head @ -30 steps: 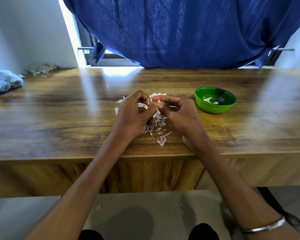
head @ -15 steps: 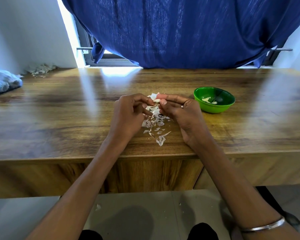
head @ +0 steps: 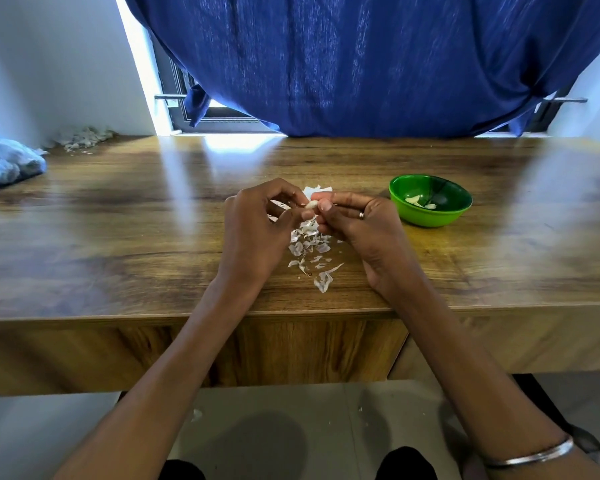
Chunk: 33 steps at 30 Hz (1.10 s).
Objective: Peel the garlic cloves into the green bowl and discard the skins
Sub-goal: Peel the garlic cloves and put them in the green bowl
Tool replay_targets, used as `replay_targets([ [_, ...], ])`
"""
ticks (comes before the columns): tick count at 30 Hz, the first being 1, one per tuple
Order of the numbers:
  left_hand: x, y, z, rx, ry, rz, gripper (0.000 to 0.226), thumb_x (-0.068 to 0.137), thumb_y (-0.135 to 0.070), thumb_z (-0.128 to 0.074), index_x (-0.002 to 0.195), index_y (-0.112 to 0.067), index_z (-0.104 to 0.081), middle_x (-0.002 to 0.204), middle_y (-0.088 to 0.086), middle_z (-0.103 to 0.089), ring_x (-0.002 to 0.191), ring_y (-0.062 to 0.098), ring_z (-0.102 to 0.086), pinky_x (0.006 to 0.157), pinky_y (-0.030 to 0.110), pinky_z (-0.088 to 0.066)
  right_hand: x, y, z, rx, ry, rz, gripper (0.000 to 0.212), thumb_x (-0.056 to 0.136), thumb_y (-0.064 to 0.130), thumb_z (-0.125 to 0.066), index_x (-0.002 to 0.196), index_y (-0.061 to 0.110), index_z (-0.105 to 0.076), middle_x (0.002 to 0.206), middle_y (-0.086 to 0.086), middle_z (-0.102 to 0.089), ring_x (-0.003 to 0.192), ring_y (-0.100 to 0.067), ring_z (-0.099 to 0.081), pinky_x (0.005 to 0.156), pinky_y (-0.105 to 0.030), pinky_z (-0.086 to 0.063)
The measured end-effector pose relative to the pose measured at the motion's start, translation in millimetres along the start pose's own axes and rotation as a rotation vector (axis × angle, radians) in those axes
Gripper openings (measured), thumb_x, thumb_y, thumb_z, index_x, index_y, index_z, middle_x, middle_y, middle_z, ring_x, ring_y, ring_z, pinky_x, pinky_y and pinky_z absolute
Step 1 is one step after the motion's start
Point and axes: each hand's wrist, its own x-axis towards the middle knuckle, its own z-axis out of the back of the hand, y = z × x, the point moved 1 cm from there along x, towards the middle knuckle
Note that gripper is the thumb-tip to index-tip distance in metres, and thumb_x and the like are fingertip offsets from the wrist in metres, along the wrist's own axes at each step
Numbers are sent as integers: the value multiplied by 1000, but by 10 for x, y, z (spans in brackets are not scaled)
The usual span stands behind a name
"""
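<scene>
Both hands meet above the scatter of garlic skins (head: 310,249) near the front edge of the wooden table (head: 118,237), and between them sits a single garlic clove (head: 311,204). The right hand (head: 362,226) pinches the clove between thumb and forefinger, while the left hand (head: 257,230) curls its fingertips in against the clove's near end, seemingly picking at the skin (whether a flap is already lifted is too small to tell).

To do this step well, the right hand's pinch should probably stay firm but light, so the clove does not squirt out sideways, and the left fingertips should catch the papery edge at the tip and draw it away along the clove's length rather than scraping across it. Working directly over the existing pile seems wise, since the loosened skin then drops with the rest and is easier to gather for discarding.

The green bowl (head: 430,216) stands on the table just to the right of the right hand, apart from it. Inside lie a few pale peeled cloves (head: 418,201) on the bottom; the bowl is mostly unfilled.
</scene>
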Motion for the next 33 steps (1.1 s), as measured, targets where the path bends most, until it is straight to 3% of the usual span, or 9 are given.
replay_targets([
  [6, -34, -49, 8, 22, -7, -41, 12, 83, -12, -82, 83, -21, -74, 78, -16, -72, 61, 6, -69, 57, 18, -52, -6, -15, -6, -116, -10, 101, 12, 87, 8, -77, 99, 7, -76, 86, -4, -79, 76, -10, -73, 68, -20, -56],
  [10, -51, -30, -21, 151, 23, -147, 6, 89, -12, -75, 95, -14, -76, 89, -7, -75, 66, 8, -67, 64, 36, -57, 7, -31, 10, -202, -54, 161, 11, 86, 10, -78, 97, 8, -76, 86, 0, -78, 76, -9, -73, 66, -21, -55],
  [14, -51, -5, -33, 210, 23, -131, 10, 91, -14, -72, 98, -18, -78, 97, -6, -75, 70, 15, -69, 67, 42, -56, 7, -37, 14, -226, -45, 210, 10, 84, 9, -80, 93, 8, -77, 90, 1, -79, 86, -10, -75, 72, -21, -57],
  [19, -36, 25, -53, 222, 43, -131, 18, 87, 2, -65, 94, -11, -75, 95, -4, -71, 71, 18, -70, 64, 44, -56, 9, -46, 10, -212, -30, 235, 10, 82, 7, -81, 90, 8, -77, 88, -1, -79, 84, -10, -75, 73, -20, -56],
  [24, -30, 23, -56, 181, 58, -124, 17, 85, 1, -64, 87, -13, -74, 86, -5, -72, 68, 16, -70, 62, 43, -56, 2, -42, 3, -250, -27, 270, 12, 81, 7, -82, 91, 2, -77, 84, -3, -79, 81, -12, -76, 76, -23, -58],
  [27, -36, -4, -32, 176, 51, -116, 17, 85, -1, -67, 85, -12, -80, 73, -3, -74, 61, 15, -70, 61, 41, -56, 3, -15, -18, -310, -27, 288, 9, 79, 7, -83, 86, 6, -78, 78, 2, -78, 77, -9, -75, 76, -24, -59],
  [30, -46, -49, 14, 179, 43, -94, 19, 84, -2, -70, 77, -15, -82, 55, 1, -68, 56, 24, -66, 57, 41, -50, -4, 8, -49, -357, -4, 318, 8, 79, 7, -84, 84, 10, -78, 75, 7, -77, 75, -4, -74, 74, -19, -56],
  [33, -47, -75, 49, 129, 35, -25, 20, 84, -2, -73, 73, -17, -82, 49, -9, -63, 51, 12, -64, 51, 26, -47, -8, 22, -66, -390, -12, 348, 11, 76, 9, -86, 85, 10, -79, 79, 3, -78, 75, -6, -74, 73, -20, -58],
])
